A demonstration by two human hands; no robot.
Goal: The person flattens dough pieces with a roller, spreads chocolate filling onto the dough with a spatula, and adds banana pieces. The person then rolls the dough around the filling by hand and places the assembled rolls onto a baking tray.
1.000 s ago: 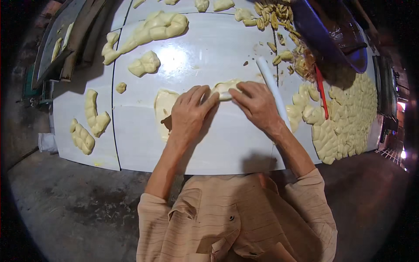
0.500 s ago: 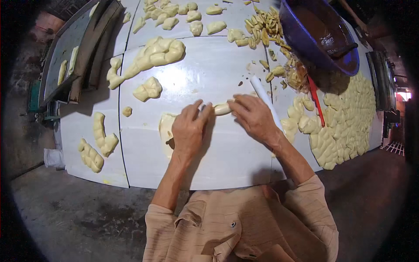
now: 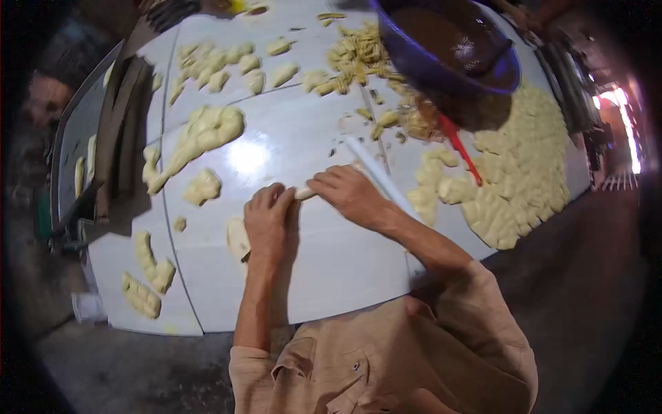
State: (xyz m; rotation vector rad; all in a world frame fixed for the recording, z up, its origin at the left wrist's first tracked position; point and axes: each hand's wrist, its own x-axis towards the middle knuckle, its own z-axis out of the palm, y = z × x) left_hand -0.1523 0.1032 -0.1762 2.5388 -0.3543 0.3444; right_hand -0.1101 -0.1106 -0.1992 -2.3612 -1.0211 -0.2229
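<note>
Between my hands lies a thin pale roll of dough on the white tabletop. My left hand has its fingers curled over the left end of the roll, and my right hand presses on its other end. Fingers hide most of the roll. A flat sheet of dough lies just left of my left hand, partly covered by it. Close to my right hand and forearm, a white rolling pin rests at a slant.
Dough lumps and a larger dough piece lie on the left. A purple basin of brown liquid stands at the far right, by sliced yellow pieces, a red-handled tool and many flattened dough pieces. Trays lean at left.
The view has tilted, shifting the table in the picture. My hands are a little closer together, with less of the dough roll showing between them.
</note>
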